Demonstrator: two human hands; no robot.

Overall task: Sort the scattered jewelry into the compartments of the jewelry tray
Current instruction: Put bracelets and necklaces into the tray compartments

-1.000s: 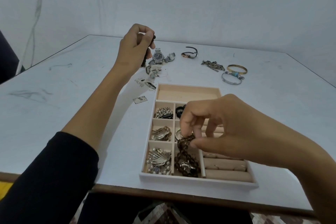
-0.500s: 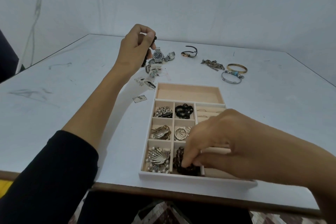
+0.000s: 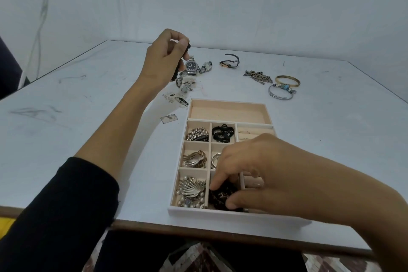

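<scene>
Two bangles point(image 3: 285, 87) beyond the tray point(image 3: 227, 102), right hand point(image 3: 254, 168) across its compartments.

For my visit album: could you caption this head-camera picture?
Right hand pinches dark beads in the jewelry tray; left hand holds a dark beaded strand aloft.

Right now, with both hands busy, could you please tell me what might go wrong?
1. The right hand pinches beads heaped in the tray's near middle compartment; they may spill over the divider onto the brooch beside them.
2. The strand held by the left hand hangs by the watch and could snag it.
3. The tray sits near the table edge; a forearm nudge might push it off.
</scene>
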